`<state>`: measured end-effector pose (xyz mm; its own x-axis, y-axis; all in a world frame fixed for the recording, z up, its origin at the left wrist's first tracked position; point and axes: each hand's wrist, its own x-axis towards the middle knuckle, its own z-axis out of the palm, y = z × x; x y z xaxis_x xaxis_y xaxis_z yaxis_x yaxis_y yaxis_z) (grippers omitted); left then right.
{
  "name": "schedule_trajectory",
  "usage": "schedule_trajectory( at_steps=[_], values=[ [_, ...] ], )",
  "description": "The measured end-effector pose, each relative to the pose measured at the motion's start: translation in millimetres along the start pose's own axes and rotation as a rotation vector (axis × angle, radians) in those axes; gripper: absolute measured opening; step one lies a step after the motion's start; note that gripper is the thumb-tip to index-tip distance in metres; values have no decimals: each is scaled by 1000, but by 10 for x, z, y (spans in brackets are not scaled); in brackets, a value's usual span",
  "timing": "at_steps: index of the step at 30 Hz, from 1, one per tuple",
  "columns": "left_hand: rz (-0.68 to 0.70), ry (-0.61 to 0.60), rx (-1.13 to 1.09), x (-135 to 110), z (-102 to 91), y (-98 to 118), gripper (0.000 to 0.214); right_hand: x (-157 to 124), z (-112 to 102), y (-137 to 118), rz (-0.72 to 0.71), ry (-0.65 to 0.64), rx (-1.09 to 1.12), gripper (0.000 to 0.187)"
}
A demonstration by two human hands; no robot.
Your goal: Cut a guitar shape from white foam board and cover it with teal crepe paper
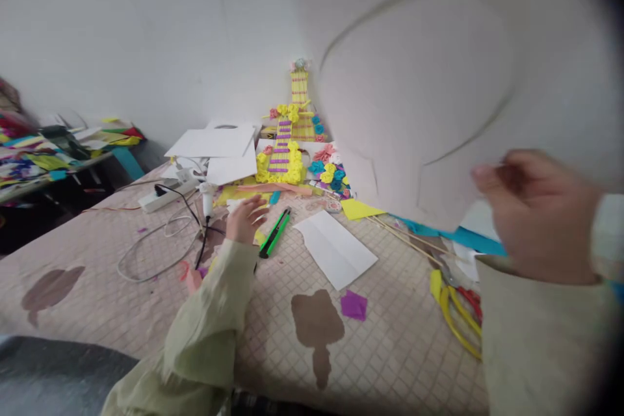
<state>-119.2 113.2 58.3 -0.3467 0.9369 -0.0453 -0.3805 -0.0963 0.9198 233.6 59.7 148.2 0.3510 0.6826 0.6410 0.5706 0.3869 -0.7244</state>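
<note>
My right hand (541,214) is closed at the lower right edge of a large white sheet of card (419,91), held up close to the camera. A curved pencil-like outline runs across the sheet, which looks blurred. Over the table, my left hand (246,220) reaches out with its fingers apart and holds nothing. Just to its right lies a green utility knife (275,233). A smaller folded white paper (336,249) rests flat on the patterned tablecloth (390,338), with a purple scrap (353,305) beside its near corner.
Yellow stick-built models (283,149) with paper flowers stand against the wall. White boards (214,146), a power strip (163,196), cables and a white glue gun (207,198) are at the left. Yellow-handled scissors (455,315) lie at the right, near thin sticks (409,240).
</note>
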Motion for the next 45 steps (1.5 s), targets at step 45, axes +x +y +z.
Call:
schedule_trajectory(
  at_steps=[45],
  values=[
    [-508,-986,197,-1373,628,-435,42,-1527,565,39,483,-758,848,34]
  ],
)
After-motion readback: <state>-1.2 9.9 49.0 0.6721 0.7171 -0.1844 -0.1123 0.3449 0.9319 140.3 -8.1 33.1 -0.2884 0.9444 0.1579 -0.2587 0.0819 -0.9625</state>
